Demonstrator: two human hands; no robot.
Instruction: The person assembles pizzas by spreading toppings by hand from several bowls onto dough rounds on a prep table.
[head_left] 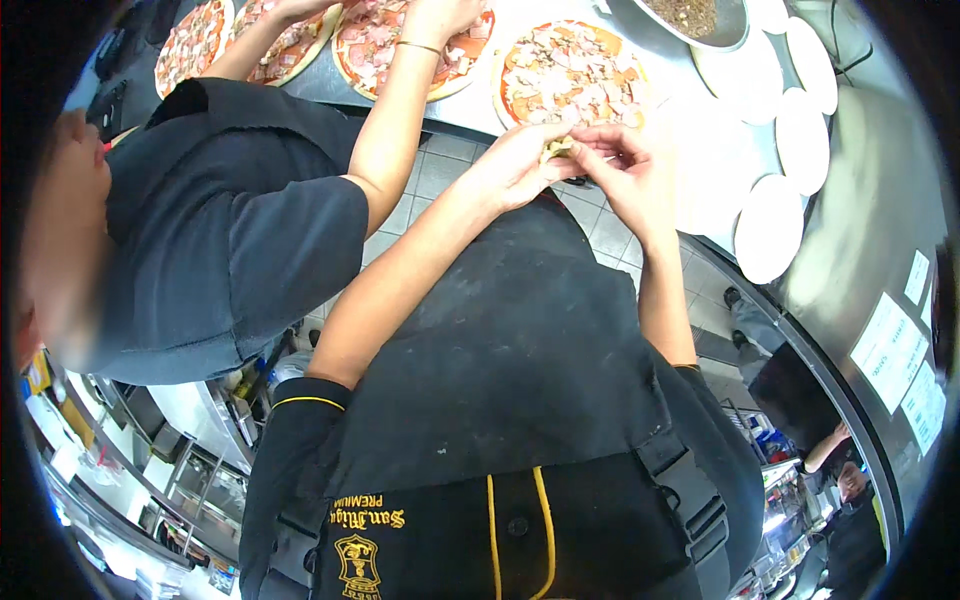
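The left hand (522,165) and right hand (636,185) were close together, fingertips pinching a small yellowish piece (556,150) between them, apparently so both could work it at once. It was at the near edge of a pizza (575,78), which lay flat on the counter (466,112), likely for easy reach. Pale discs (768,232) lay rightward, seemingly clear of the toppings; a bowl (722,42) of brown crumbles stood beyond, probably for handy scooping.
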